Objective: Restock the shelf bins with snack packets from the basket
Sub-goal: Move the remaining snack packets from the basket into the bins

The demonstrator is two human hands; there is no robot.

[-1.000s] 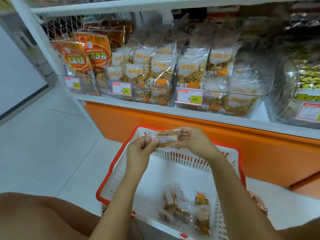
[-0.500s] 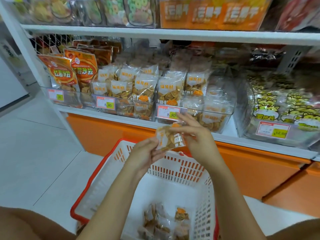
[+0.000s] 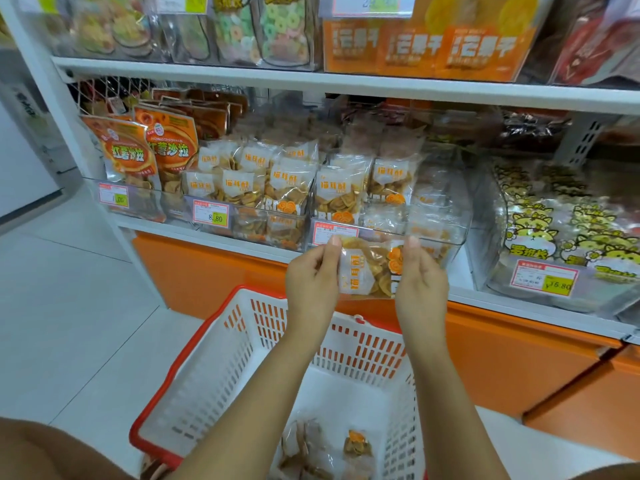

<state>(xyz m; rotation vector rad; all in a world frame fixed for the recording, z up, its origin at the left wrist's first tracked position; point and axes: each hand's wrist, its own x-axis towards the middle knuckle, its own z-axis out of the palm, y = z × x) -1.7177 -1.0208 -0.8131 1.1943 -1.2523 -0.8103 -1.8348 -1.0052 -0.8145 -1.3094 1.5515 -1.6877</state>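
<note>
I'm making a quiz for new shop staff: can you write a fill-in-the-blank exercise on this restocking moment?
The left hand and right hand hold ____ snack packet between them.
The basket below has a ____ rim.
The cabinet behind the basket is ____.
Missing words: one; red; orange.

You get bright, even light, glare on the clear bins (image 3: 433,209), and wide-angle bending with soft blur at the edges.

Both forearms bare to frame edge; left hand (image 3: 311,275) bare; right hand (image 3: 420,282) bare; bare knee at lower left.
</note>
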